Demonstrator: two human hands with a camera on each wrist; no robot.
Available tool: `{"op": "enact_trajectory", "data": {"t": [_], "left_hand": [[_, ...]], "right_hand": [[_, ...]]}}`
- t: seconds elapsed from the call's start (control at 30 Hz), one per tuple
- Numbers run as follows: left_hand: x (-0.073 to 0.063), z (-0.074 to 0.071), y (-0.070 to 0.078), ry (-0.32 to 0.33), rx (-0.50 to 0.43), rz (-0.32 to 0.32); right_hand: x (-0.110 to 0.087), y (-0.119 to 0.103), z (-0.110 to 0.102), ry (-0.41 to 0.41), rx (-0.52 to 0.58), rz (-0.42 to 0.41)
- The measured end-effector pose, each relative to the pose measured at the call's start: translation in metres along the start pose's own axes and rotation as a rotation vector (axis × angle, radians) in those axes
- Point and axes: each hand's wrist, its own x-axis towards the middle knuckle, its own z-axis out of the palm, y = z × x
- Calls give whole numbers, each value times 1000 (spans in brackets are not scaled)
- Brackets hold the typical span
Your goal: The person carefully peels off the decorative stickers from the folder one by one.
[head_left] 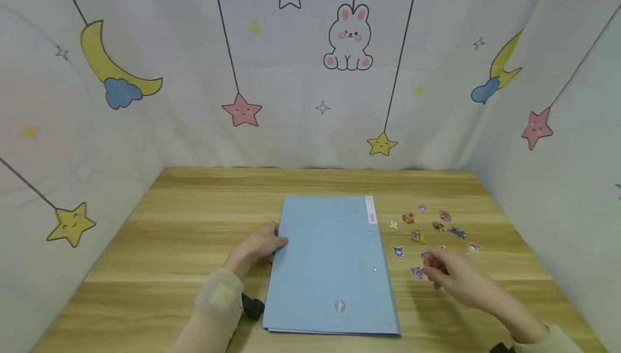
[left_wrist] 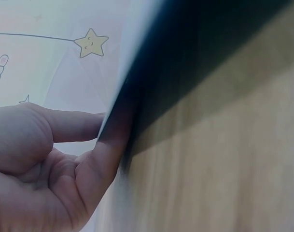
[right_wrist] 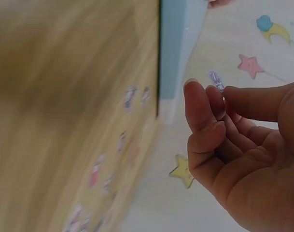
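Note:
A light blue folder (head_left: 330, 267) lies on the wooden table, with a white barcode label at its top right corner. At its left edge, my left hand (head_left: 259, 242) grips the cover, thumb on top and fingers beneath. The left wrist view shows the left hand (left_wrist: 64, 164) pinching this edge, with a dark gap under the cover. To the right of the folder, my right hand (head_left: 458, 277) is held over the table. In the right wrist view, the thumb and fingertips of my right hand (right_wrist: 243, 140) pinch a small purple sticker (right_wrist: 216, 79).
Several small cartoon stickers lie scattered right of the folder, among them a dark-eared one (head_left: 398, 251), a brown one (head_left: 408, 217) and a pink-and-white one (head_left: 474, 247). White printed cloth (head_left: 301, 73) stands behind the table (head_left: 194, 207) and along both its sides.

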Motion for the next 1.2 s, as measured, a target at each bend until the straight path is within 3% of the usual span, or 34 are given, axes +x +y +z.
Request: {"op": "enact_trajectory", "data": {"t": [0.3,0.53,0.8,1.03,1.2], "left_hand": [[-4,-7,-2,17,3,-8],[-6,-13,-6,8,5,0],[-5,-10,-4,3,4,11],[-4,-1,1,-19,-2,15],[-4,0,4,0,6,12]], "right_hand": [[-21,37,1,-97,175,132],[-16,60,5,-65,102,254],[-13,64,6,-114,69,237],[-24,71,5,-101,2,186],[-23,73,-1,-109,-33,193]]}}
